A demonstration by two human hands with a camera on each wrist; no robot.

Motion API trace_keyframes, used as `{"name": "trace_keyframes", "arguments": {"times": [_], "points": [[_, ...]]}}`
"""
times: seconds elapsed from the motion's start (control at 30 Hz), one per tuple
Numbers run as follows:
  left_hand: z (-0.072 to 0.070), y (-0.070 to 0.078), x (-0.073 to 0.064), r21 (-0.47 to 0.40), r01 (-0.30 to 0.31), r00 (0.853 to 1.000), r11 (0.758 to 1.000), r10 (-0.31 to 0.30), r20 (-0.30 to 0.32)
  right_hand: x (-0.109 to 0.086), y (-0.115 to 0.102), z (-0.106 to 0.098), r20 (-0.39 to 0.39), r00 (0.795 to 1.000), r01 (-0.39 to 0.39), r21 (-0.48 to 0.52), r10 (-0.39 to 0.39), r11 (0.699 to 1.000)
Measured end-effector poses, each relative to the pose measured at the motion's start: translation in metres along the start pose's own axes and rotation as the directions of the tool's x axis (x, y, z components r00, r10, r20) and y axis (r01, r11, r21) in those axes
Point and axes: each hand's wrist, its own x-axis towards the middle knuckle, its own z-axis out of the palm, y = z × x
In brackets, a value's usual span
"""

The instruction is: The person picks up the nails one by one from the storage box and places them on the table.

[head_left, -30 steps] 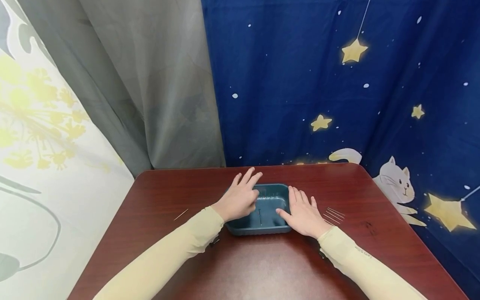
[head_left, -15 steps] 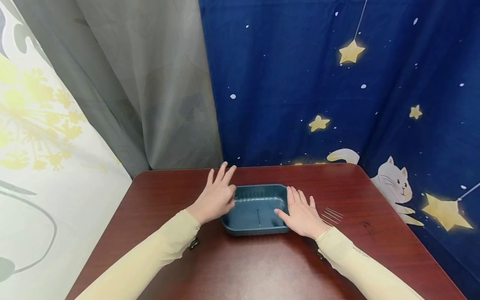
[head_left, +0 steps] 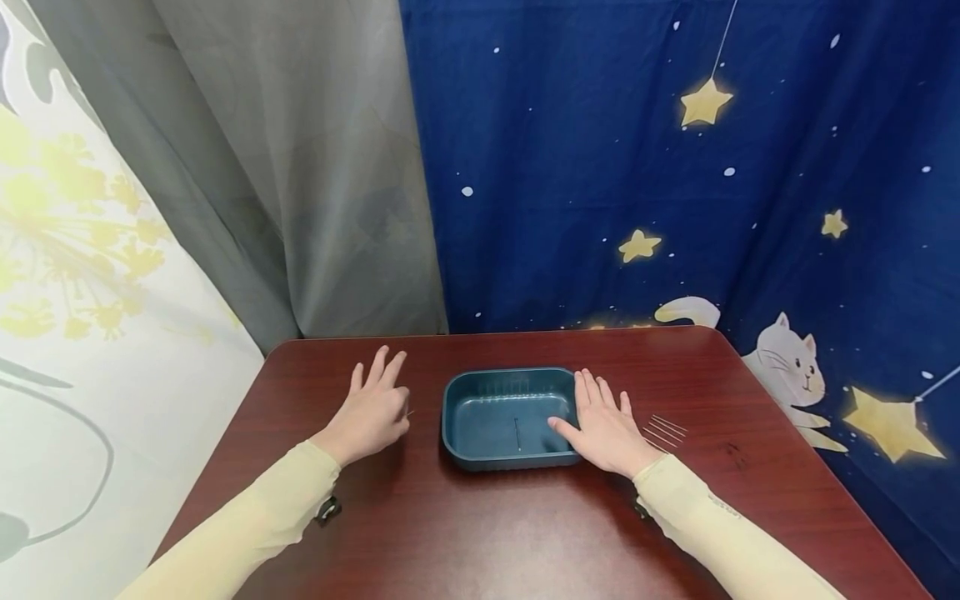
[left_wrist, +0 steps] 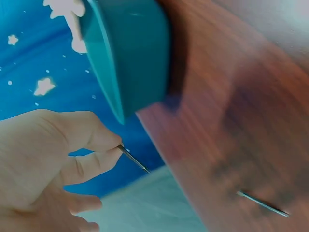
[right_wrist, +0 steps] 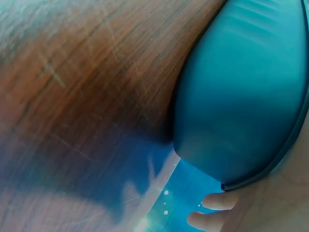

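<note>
My left hand point(head_left: 367, 421) is over the table, left of a dark teal plastic basin point(head_left: 510, 462). Its thumb and index finger pinch a thin metal needle point(left_wrist: 134, 158), while the other fingers spread away. Below that hand, a second needle point(left_wrist: 263, 204) lies on the table; in the head view the hand hides it. My right hand point(head_left: 609, 429) rests with straight fingers on the basin's right rim, its thumb reaching inside. On the basin floor is a thin dark needle-like line point(head_left: 517, 433).
Several thin needles point(head_left: 666, 431) lie side by side on the reddish-brown table point(head_left: 517, 533), right of the right hand. A grey curtain point(head_left: 360, 208) and a blue star-patterned curtain point(head_left: 555, 183) hang behind the table's far edge.
My left hand has moved left from above the basin to the table beside it, pinching the needle. My right hand stays on the basin's rim.
</note>
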Motion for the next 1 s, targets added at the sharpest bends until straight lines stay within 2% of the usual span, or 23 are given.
{"name": "trace_keyframes", "arguments": {"times": [0.23,0.57,0.77,1.0], "points": [[0.01,-0.019,-0.017,-0.022,0.101,0.993,0.995,-0.1,0.061,-0.001,0.002,-0.005,0.001,1.0,0.015,0.011,-0.016,1.0],[0.02,-0.035,-0.027,-0.023,0.228,0.969,0.973,-0.224,0.106,-0.007,-0.001,-0.004,-0.031,0.996,0.078,0.012,-0.078,0.997],[0.031,-0.04,-0.034,-0.017,0.277,0.951,0.961,-0.272,0.151,-0.009,0.001,-0.001,-0.046,0.994,0.101,0.017,-0.1,0.995],[0.045,-0.046,-0.037,-0.018,0.305,0.939,0.952,-0.298,0.17,-0.009,0.005,0.001,-0.047,0.993,0.105,0.01,-0.104,0.994]]}}
